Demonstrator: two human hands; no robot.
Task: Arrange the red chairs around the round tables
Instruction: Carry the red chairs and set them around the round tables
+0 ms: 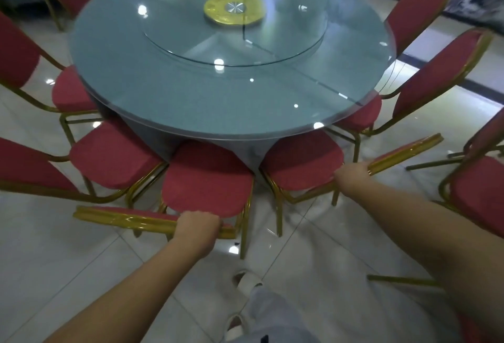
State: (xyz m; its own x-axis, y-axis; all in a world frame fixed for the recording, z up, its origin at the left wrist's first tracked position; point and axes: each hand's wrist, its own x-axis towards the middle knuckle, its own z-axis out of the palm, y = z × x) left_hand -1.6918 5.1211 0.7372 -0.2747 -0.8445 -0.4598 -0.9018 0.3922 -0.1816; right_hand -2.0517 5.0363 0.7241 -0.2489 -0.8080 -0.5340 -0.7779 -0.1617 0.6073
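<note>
Beside round table (pixel 218 97), left hand (pixel 197 226) gripping gilt chair-back (pixel 122 218); right hand (pixel 350 175) — second chair-back (pixel 406 150)

Bare forearms (pixel 128 288), pale grey trousers (pixel 272 318), white open-toed slippers (pixel 246 280)

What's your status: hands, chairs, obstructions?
Left hand grips back rail of middle chair; right hand grips back rail of next chair. Both seats partly under table. Loose chair close beside right arm.

The counter (pixel 163 97) stands before you, a turntable (pixel 191 37) on it. Nearest you, the left chair (pixel 207 179) and right chair (pixel 302 162) sit side by side.
</note>
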